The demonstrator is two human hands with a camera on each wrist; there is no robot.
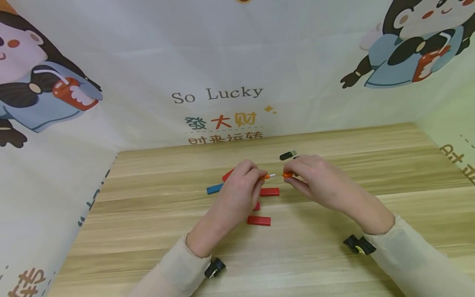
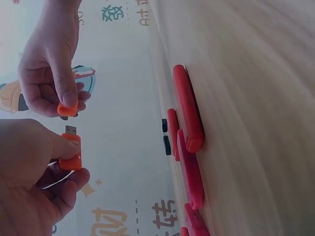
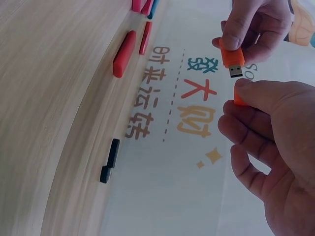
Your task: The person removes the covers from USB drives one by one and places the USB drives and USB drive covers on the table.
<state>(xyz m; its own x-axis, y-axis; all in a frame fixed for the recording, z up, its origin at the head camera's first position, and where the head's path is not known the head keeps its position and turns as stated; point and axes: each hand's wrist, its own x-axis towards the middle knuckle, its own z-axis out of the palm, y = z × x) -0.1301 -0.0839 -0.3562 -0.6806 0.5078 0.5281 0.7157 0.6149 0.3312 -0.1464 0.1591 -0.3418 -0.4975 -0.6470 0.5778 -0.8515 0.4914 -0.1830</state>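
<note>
My left hand [image 1: 241,185] pinches an orange USB stick [image 2: 72,155] between thumb and fingers. Its metal plug [image 3: 236,71] is bare and points at the other hand. My right hand [image 1: 323,177] pinches a small orange cap [image 2: 68,109], mostly covered by the fingertips in the right wrist view. A short gap separates plug and cap, both held above the table. Just beyond the right hand lies a black USB stick [image 1: 286,156] with its plug showing; a small black piece beside it is partly hidden by that hand.
Around and under the left hand lie several red flat sticks [image 1: 269,192], some partly hidden, and a blue one [image 1: 215,189]. The wooden table [image 1: 148,231] meets a printed white cloth [image 1: 156,115] at the back and sides.
</note>
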